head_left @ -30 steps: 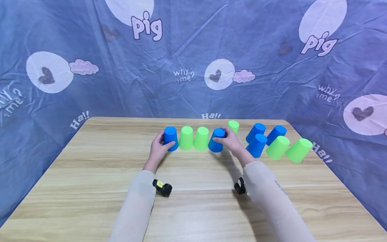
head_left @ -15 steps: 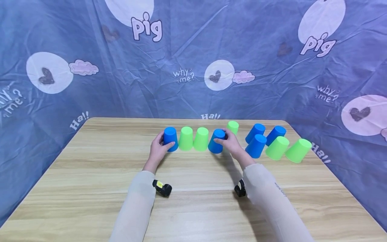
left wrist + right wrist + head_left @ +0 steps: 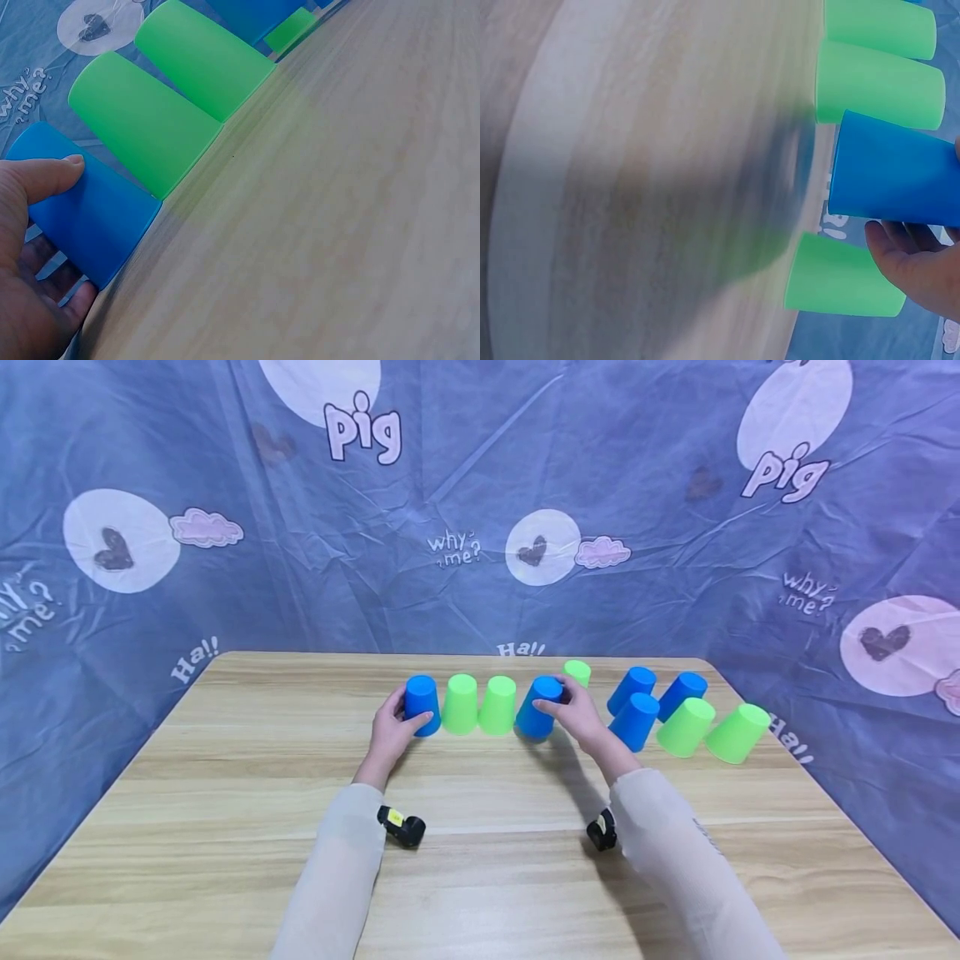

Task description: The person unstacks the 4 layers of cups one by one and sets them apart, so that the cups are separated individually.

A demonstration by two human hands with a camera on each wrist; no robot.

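Observation:
Four fingers and thumb of my left hand (image 3: 392,727) hold an upside-down blue cup (image 3: 420,695) at the left end of a row. Beside it stand two upside-down green cups, one left (image 3: 460,703) and one right (image 3: 498,706). At the row's right end my right hand (image 3: 583,717) grips another blue cup (image 3: 531,723), which leans a little, its base to the right. In the right wrist view a strip of backdrop and tabletop shows below that cup's rim (image 3: 837,169), and its shadow falls on the wood. The left wrist view shows my left thumb (image 3: 56,177) across the blue cup.
Behind my right hand stands a green cup (image 3: 577,671), partly covered. Farther right on the wooden table (image 3: 480,860) are several more blue cups (image 3: 634,722) and two green cups, a nearer one (image 3: 738,733) and one beside it (image 3: 686,727). A printed blue cloth (image 3: 480,593) hangs behind.
The right-hand blue cup has shifted slightly up and to the right, tilting more, with a shadow showing under it. My left hand stays on its blue cup.

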